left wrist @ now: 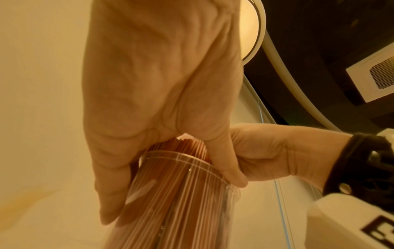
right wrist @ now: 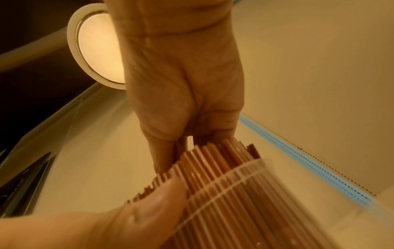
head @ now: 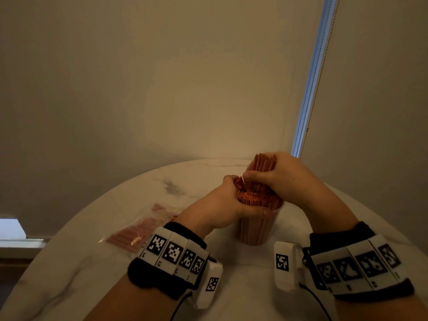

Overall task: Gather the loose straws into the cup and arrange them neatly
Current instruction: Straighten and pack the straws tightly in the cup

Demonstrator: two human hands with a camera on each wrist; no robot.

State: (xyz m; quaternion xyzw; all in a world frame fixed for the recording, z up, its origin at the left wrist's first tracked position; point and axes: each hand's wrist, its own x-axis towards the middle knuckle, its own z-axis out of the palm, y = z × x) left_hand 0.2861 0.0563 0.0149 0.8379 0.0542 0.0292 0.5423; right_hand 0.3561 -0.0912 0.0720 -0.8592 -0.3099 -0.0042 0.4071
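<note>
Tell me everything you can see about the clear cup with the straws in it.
The cup is clear, thin plastic by its look, with a rolled rim seen in both wrist views. It stands upright on the white marble-patterned table, right of a plastic bag of pinkish straws. It is packed full of red-orange straws whose tops fan out above the rim. The left hand wraps the straws at the rim, fingers lying against the cup's wall; the right hand grips the straw tops from above.

No words, brands or numbers can be read anywhere; the white wristband panels [head: 172, 253] carry only black square code markers, with tiny digits beneath too blurred to tell.
</note>
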